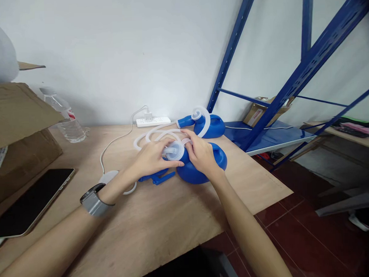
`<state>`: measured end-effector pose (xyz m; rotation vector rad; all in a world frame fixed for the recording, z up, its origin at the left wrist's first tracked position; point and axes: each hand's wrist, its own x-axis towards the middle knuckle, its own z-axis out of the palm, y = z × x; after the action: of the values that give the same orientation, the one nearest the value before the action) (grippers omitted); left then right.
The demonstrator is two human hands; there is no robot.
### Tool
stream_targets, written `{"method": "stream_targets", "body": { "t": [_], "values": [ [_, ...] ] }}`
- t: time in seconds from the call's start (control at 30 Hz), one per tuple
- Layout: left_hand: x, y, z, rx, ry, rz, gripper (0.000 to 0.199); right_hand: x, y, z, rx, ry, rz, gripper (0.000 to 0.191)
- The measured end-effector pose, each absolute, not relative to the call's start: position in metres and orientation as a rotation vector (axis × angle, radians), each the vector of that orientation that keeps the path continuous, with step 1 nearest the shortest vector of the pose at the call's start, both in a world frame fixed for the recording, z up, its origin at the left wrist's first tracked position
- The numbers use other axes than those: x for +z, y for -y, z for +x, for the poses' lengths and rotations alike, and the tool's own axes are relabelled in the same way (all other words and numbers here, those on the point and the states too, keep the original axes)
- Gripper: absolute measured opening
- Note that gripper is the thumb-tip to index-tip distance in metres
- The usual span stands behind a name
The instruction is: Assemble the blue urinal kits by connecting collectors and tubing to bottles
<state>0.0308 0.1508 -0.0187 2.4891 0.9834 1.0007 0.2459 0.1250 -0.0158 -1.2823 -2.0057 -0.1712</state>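
Note:
A blue plastic jug [192,174] with a loop handle lies on the wooden table, its mouth turned to the left. The fingers of my left hand [151,158] are closed around a translucent cap [175,151] at that mouth. My right hand [202,154] grips the jug near its neck, where a pale band shows by the fingers. Behind, a second blue jug [213,127] has a translucent hose [207,120] and a blue connector [185,122]. Partly under my left hand lies a blue plastic piece [163,178] with a clip-like arm.
At the left are a cardboard box [24,156], a water bottle [67,118] and a black phone [32,200]. A power strip [153,122] with a white cable sits against the wall. A blue metal rack [262,107] stands beyond the table's right edge.

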Motion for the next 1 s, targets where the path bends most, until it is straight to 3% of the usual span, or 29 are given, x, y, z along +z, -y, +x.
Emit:
{"method": "stream_targets", "body": {
  "t": [0.17,0.27,0.37,0.47,0.57,0.67,0.77,0.83,0.9,0.93,1.0],
  "values": [
    [-0.029,-0.148,0.033,1.261,-0.963,2.329,0.066,-0.015,-0.121,0.241,-0.189,2.004,-1.428,0.046],
    [-0.006,-0.144,0.025,1.597,-1.038,2.011,0.055,-0.016,-0.124,0.239,-0.234,1.958,-1.529,0.045],
    [0.028,-0.14,0.013,1.592,-1.117,2.057,0.05,-0.017,-0.125,0.239,-0.223,1.95,-1.505,0.042],
    [0.039,-0.144,0.0,1.257,-1.383,2.417,0.052,-0.018,-0.121,0.24,-0.181,1.96,-1.446,0.042],
    [0.021,-0.161,-0.012,0.745,-1.539,2.712,0.058,-0.017,-0.115,0.243,-0.142,1.984,-1.316,0.042],
    [0.002,-0.179,-0.023,0.378,-1.657,2.761,0.078,-0.016,-0.111,0.247,-0.089,2.081,-1.182,0.044],
    [0.004,-0.181,-0.027,0.238,-1.579,2.723,0.098,-0.014,-0.11,0.249,-0.07,2.192,-1.129,0.055],
    [0.015,-0.172,-0.022,0.338,-1.405,2.766,0.087,-0.013,-0.111,0.249,-0.092,2.23,-1.137,0.071],
    [0.028,-0.156,-0.011,0.587,-1.186,2.823,0.054,-0.014,-0.113,0.248,-0.137,2.248,-1.167,0.087],
    [0.033,-0.148,-0.004,0.684,-1.093,2.824,0.038,-0.014,-0.114,0.247,-0.156,2.252,-1.183,0.09],
    [0.038,-0.132,0.012,0.672,-0.987,2.811,0.031,-0.017,-0.116,0.247,-0.178,2.259,-1.203,0.086]
  ]
}}
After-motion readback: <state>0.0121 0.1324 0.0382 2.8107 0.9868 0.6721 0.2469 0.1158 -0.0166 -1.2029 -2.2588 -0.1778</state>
